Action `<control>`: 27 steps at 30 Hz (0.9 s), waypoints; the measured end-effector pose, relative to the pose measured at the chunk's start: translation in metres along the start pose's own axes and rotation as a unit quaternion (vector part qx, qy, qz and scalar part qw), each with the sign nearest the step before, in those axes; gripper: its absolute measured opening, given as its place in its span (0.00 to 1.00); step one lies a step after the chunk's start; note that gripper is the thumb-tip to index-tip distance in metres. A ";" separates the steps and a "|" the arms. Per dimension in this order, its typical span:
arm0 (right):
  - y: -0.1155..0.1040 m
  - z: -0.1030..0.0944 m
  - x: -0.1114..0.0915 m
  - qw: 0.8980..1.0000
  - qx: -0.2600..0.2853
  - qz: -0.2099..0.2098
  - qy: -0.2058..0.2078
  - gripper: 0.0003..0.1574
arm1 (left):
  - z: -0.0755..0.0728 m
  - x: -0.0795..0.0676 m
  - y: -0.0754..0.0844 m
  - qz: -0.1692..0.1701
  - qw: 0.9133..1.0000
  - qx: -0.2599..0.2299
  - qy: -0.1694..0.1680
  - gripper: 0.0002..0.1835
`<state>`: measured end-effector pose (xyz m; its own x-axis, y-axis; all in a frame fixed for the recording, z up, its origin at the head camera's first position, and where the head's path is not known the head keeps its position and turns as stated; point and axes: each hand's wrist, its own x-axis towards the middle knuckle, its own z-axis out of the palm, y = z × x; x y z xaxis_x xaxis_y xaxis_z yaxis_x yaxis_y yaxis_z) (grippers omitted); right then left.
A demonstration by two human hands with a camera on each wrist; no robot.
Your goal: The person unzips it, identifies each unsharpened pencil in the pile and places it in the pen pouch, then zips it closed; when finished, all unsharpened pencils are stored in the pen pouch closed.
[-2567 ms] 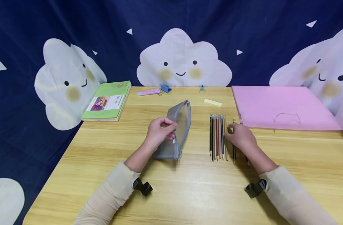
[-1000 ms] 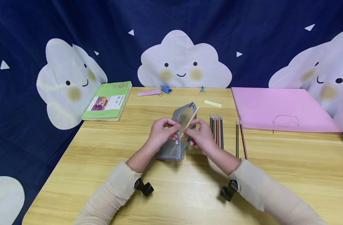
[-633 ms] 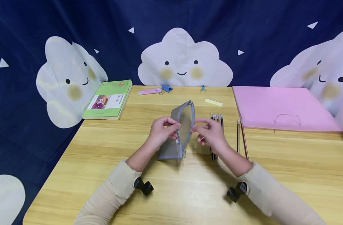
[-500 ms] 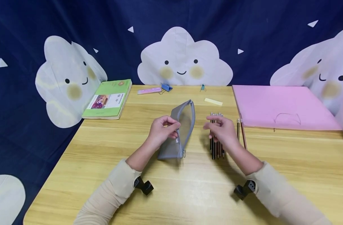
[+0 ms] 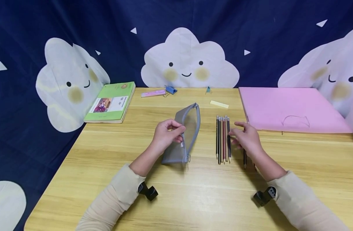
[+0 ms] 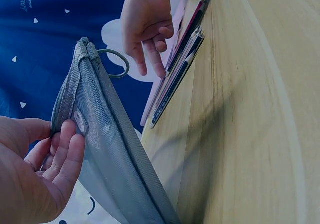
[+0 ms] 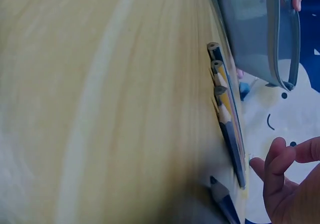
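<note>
A grey zippered pencil pouch [image 5: 176,150] stands on the table with its mouth gaping to the right. My left hand [image 5: 168,133] pinches the near rim of that mouth between thumb and fingers; the left wrist view shows a small tag [image 6: 80,121] beside the fingertips. To the right, several pencils [image 5: 223,141] lie side by side, eraser ends away from me. My right hand [image 5: 247,138] hovers at the right edge of this row with loosely bent fingers and nothing held. Beneath it, a dark pencil [image 5: 244,158] lies apart, partly hidden by the hand.
A green book [image 5: 110,104] lies at the far left. Along the back are a pink-purple stick-shaped item [image 5: 153,93], a blue binder clip [image 5: 171,89], a teal binder clip [image 5: 208,90] and a pale yellow strip [image 5: 219,104]. A pink folder [image 5: 292,110] covers the back right.
The right hand has put a light wooden pencil into the pouch, let it go, and moved back right to the pencil row. The left hand has kept its grip on the pouch rim.
</note>
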<state>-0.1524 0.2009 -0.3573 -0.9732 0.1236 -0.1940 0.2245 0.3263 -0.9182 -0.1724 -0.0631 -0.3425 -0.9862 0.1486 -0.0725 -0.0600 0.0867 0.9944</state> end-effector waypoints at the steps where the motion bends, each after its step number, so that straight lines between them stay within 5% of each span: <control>1: 0.001 0.000 0.001 1.000 -0.006 0.000 0.000 0.33 | 0.000 0.001 -0.001 -0.004 1.000 0.004 0.001 0.08; 5: 0.003 0.003 0.003 0.999 -0.032 -0.005 -0.004 0.36 | 0.000 0.000 -0.001 0.008 1.000 0.000 0.001 0.08; 9: 0.003 0.005 0.006 0.992 -0.122 -0.031 -0.015 0.37 | 0.000 -0.001 -0.001 0.022 1.000 -0.004 -0.001 0.08; 17: 0.002 0.006 0.010 0.945 -0.319 -0.060 -0.025 0.35 | 0.000 -0.001 -0.001 0.017 1.000 -0.005 -0.009 0.08; 21: 0.001 0.006 0.013 0.925 -0.373 -0.046 -0.046 0.33 | 0.000 -0.002 0.002 0.012 1.000 -0.008 -0.010 0.07; 27: -0.004 0.004 0.016 0.909 -0.410 0.002 -0.069 0.14 | 0.000 -0.002 0.002 0.010 1.000 -0.007 -0.010 0.08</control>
<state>-0.1691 0.1980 -0.3580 -0.9570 0.0262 -0.2891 0.1344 0.9227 -0.3614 -0.1707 -0.0636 -0.3405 -0.9842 0.1689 -0.0538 -0.0426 0.0691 0.9967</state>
